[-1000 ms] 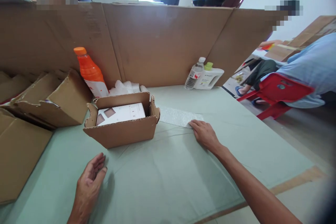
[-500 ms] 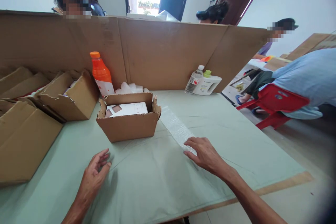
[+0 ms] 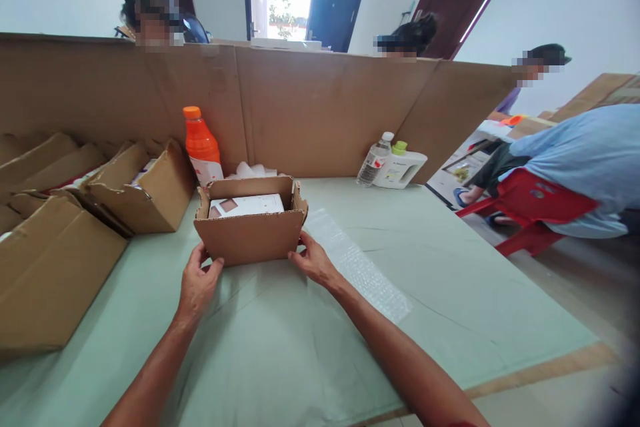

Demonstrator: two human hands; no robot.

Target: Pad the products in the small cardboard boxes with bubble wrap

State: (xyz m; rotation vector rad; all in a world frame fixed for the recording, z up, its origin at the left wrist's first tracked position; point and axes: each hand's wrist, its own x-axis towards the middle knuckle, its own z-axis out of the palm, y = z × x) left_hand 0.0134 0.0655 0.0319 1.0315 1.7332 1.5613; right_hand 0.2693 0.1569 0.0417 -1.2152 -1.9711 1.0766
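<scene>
— Where is the small cardboard box (image 3: 250,235) sitting relative to the person's hands?

— It is standing upright on the green table cover (image 3: 310,347), between the two hands. The left hand (image 3: 197,283) is touching its near left corner and the right hand (image 3: 311,259) its near right corner.

— How are the hands posing?

— Both forearms are reaching forward from the near edge. The fingers of each hand are curling against the box's lower corners, thumbs toward the front wall, gripping it from both sides.

— What is lying inside?

— A flat white carton (image 3: 246,205) is lying in the open box. Just right of the right hand, a strip of bubble wrap (image 3: 357,267) is lying flat on the cover.
</scene>
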